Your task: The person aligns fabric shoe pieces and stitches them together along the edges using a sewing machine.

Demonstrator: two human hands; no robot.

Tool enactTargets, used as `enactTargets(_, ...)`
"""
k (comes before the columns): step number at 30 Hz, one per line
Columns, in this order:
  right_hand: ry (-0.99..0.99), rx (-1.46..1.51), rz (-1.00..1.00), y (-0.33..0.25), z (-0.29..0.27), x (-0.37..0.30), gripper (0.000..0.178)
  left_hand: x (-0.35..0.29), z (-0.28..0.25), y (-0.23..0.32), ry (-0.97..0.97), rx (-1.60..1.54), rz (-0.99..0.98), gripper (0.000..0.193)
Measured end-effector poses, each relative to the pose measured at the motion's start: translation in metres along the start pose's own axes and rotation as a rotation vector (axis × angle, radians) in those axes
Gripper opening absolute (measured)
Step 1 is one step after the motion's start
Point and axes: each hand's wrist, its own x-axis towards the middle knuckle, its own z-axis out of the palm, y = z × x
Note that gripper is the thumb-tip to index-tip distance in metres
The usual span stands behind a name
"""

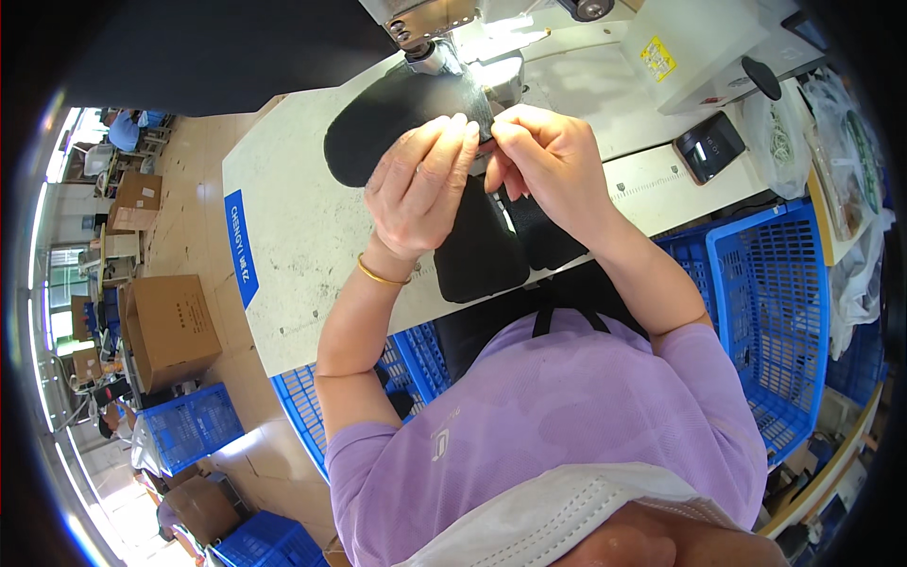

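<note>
The left hand [419, 184] and right hand [556, 168] are pinching the edge of a rounded, matte black cloth [376, 128] above a smudged white table [288, 189].

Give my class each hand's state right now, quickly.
Left hand: closed on the black piece.
Right hand: closed in a pinch at its edge; anything held is hidden.

Left hand [416, 189], right hand [557, 165]; black piece [364, 132] alongside
</note>
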Motion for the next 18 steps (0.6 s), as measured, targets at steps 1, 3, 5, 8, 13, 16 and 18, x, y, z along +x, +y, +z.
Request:
enactTargets(1, 0.002, 0.017, -0.003, 0.001, 0.001, 0.003, 0.026, -0.001, 0.003, -0.004, 0.012, 0.0, 0.005, 0.026)
enactTargets(3, 0.007, 0.051, -0.007, 0.003, 0.003, 0.009, 0.026, -0.001, 0.007, -0.011, 0.017, -0.006, 0.005, 0.027)
enactTargets(5, 0.01, 0.086, -0.009, 0.006, 0.005, 0.014, 0.026, -0.001, 0.009, -0.016, 0.029, -0.011, 0.01, 0.027)
enactTargets(8, 0.024, 0.108, -0.03, 0.009, 0.007, 0.019, 0.025, 0.0, 0.014, -0.024, 0.039, -0.031, 0.005, 0.027)
enactTargets(13, -0.02, 0.164, 0.013, 0.017, 0.005, 0.014, 0.022, 0.006, 0.018, -0.035, 0.041, -0.051, 0.003, 0.028)
enactTargets(16, -0.044, 0.161, 0.054, 0.016, 0.002, 0.008, 0.023, 0.008, 0.021, -0.038, 0.025, -0.033, -0.009, 0.028)
enactTargets(18, -0.046, 0.169, 0.049, 0.02, -0.001, 0.007, 0.023, 0.009, 0.021, -0.037, 0.02, -0.016, -0.017, 0.028)
